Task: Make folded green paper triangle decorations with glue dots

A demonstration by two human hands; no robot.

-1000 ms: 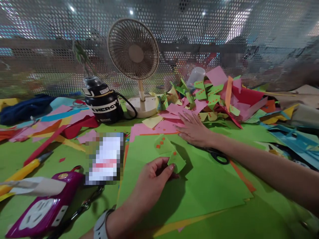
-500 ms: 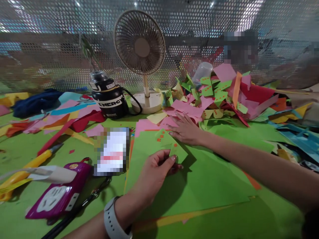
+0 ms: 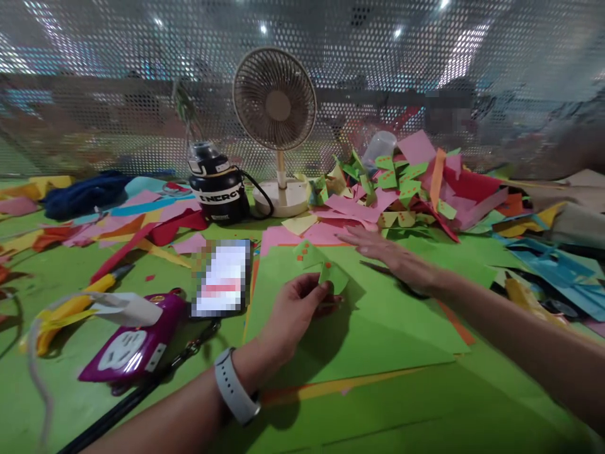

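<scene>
My left hand (image 3: 299, 309), with a pale watch on the wrist, pinches a small folded green paper piece (image 3: 334, 276) with orange squares between thumb and fingers. Beneath it lies a stack of large green sheets (image 3: 378, 340), with orange and yellow edges showing. To the right, my right hand (image 3: 385, 252) hovers low over the stack's far part, fingers spread. Dark scissors (image 3: 378, 268) show partly beneath this palm; whether the hand touches them is unclear.
A fan (image 3: 278, 106) and a black bottle (image 3: 218, 200) stand at the back. Paper scraps (image 3: 350, 208) pile up behind the stack. Left are a phone (image 3: 222, 277), a purple case (image 3: 135, 343) and a yellow-handled cutter (image 3: 70, 315). Perforated mesh (image 3: 142, 107) rises behind.
My right hand has moved off the pink scraps, toward me and to the right, and dark scissors now show under it. My left hand still holds the green piece. The view has shifted.
</scene>
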